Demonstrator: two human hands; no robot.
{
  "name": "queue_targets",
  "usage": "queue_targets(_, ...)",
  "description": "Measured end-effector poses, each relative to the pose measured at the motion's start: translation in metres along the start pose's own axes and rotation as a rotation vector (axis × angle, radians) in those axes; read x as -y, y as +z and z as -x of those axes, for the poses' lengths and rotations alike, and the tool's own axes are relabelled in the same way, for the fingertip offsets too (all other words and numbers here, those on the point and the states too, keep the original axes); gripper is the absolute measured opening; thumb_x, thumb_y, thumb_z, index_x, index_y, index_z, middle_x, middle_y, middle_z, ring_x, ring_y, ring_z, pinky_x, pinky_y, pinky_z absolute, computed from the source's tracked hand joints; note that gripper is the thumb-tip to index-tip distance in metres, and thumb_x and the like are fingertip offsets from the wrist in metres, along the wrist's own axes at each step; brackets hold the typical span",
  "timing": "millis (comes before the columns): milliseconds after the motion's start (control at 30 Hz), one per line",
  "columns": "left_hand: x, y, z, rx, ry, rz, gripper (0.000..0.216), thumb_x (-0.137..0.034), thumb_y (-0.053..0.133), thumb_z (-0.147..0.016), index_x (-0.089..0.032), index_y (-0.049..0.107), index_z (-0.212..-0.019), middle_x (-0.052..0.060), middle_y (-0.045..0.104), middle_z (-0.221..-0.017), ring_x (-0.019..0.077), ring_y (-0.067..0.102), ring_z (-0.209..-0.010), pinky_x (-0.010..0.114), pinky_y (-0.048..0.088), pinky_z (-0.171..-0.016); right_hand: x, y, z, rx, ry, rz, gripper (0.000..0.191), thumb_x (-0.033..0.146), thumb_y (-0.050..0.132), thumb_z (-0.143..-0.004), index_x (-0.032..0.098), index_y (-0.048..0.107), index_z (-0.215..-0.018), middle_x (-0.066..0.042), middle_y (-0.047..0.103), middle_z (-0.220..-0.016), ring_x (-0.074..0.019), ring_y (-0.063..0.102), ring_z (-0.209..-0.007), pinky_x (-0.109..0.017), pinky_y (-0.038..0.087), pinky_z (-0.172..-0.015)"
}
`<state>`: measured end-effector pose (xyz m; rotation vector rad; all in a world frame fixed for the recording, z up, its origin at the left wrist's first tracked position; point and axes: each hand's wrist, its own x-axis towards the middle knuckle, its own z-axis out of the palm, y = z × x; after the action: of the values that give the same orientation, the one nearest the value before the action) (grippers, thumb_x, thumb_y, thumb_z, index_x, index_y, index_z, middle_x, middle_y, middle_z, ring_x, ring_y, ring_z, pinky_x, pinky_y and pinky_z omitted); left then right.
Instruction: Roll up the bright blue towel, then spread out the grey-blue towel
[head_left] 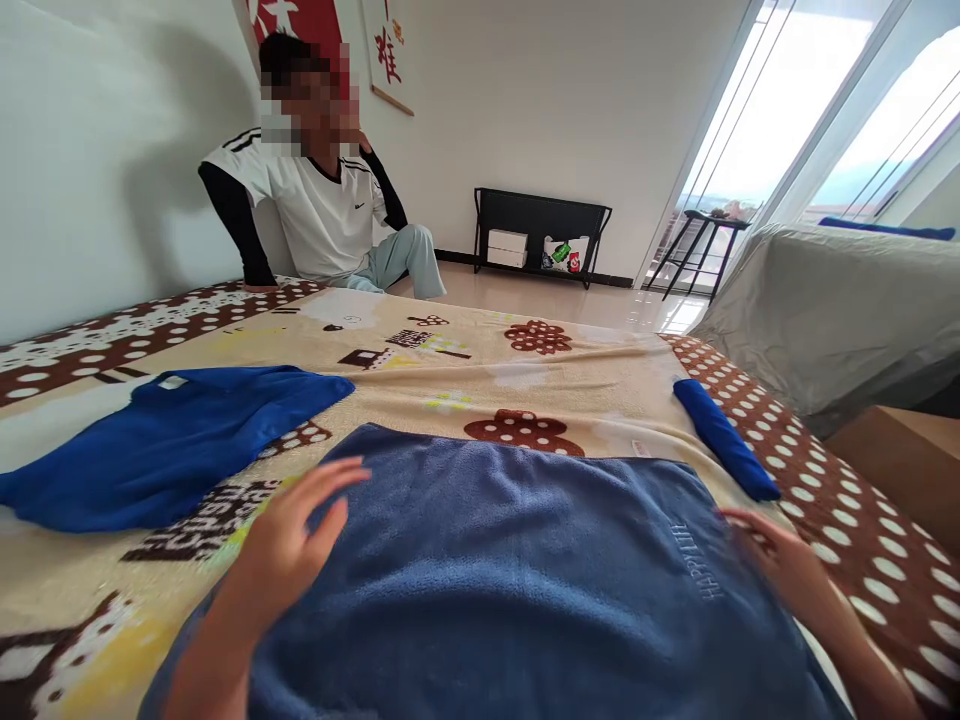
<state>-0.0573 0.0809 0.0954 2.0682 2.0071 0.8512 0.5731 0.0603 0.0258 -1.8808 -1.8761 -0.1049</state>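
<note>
A dark blue fleece towel (517,570) lies spread flat on the patterned bed cover (525,385) right in front of me. My left hand (296,535) hovers over the towel's left edge with its fingers stretched out and apart, holding nothing. My right hand (772,560) rests at the towel's right edge, blurred by motion, its fingers extended along the cloth. A bright blue garment (165,440) lies unfolded to the left. A rolled bright blue cloth (724,440) sits to the right of the towel.
Another person (322,215) sits at the bed's far left corner against the wall. A grey covered sofa (840,310) stands to the right, a black low rack (540,235) and a small black table (701,245) beyond on the tiled floor.
</note>
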Motion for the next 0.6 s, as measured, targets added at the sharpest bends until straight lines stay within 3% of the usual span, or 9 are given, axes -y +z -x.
queue_targets(67, 0.001, 0.014, -0.053, -0.045, -0.107, -0.064, 0.040, -0.031, 0.041, -0.092, -0.018, 0.060, -0.125, 0.012, 0.059, -0.136, 0.0286, 0.051, -0.131, 0.049, 0.036, -0.115, 0.003, 0.026, -0.051, 0.033, 0.017, 0.023, 0.036, 0.042, 0.040, -0.097, 0.025, 0.067, -0.115, -0.006, 0.071, -0.108, -0.0167, 0.068, -0.075, -0.032, 0.056, -0.073)
queue_targets(167, 0.025, 0.037, -0.104, -0.049, -0.225, -0.117, 0.046, -0.037, 0.052, -0.095, -0.015, 0.050, -0.135, 0.016, 0.051, -0.142, 0.0328, 0.048, -0.132, 0.060, 0.037, -0.109, 0.005, 0.059, -0.096, 0.062, 0.061, 0.089, 0.035, 0.039, 0.046, -0.099, 0.019, 0.059, -0.124, -0.010, 0.063, -0.124, -0.0180, 0.066, -0.096, -0.040, 0.054, -0.088)
queue_targets(333, 0.075, 0.054, -0.119, 0.156, -0.101, -0.042, 0.036, -0.041, 0.062, -0.092, -0.017, 0.062, -0.118, 0.009, 0.061, -0.128, 0.0251, 0.059, -0.118, 0.051, 0.047, -0.102, -0.001, 0.083, -0.100, 0.143, 0.055, 0.143, 0.030, 0.038, 0.058, -0.095, 0.018, 0.060, -0.118, -0.007, 0.061, -0.122, -0.0179, 0.062, -0.104, -0.040, 0.054, -0.090)
queue_targets(500, 0.098, 0.036, -0.136, 0.243, 0.013, 0.069, 0.046, -0.056, 0.060, -0.088, -0.013, 0.063, -0.103, 0.009, 0.064, -0.127, 0.0240, 0.060, -0.117, 0.041, 0.047, -0.101, -0.005, 0.084, -0.099, 0.130, 0.101, 0.217, 0.026, 0.036, 0.057, -0.096, 0.017, 0.060, -0.113, -0.006, 0.061, -0.117, -0.0158, 0.061, -0.097, -0.036, 0.054, -0.083)
queue_targets(600, 0.105, 0.021, -0.154, 0.278, -0.005, 0.110, 0.061, -0.070, 0.053, -0.085, -0.013, 0.062, -0.102, 0.005, 0.072, -0.106, 0.0212, 0.068, -0.098, 0.028, 0.054, -0.082, -0.007, 0.081, -0.106, 0.097, 0.141, 0.254, 0.025, 0.036, 0.053, -0.098, 0.017, 0.060, -0.112, -0.005, 0.061, -0.114, -0.0125, 0.060, -0.085, -0.031, 0.052, -0.074)
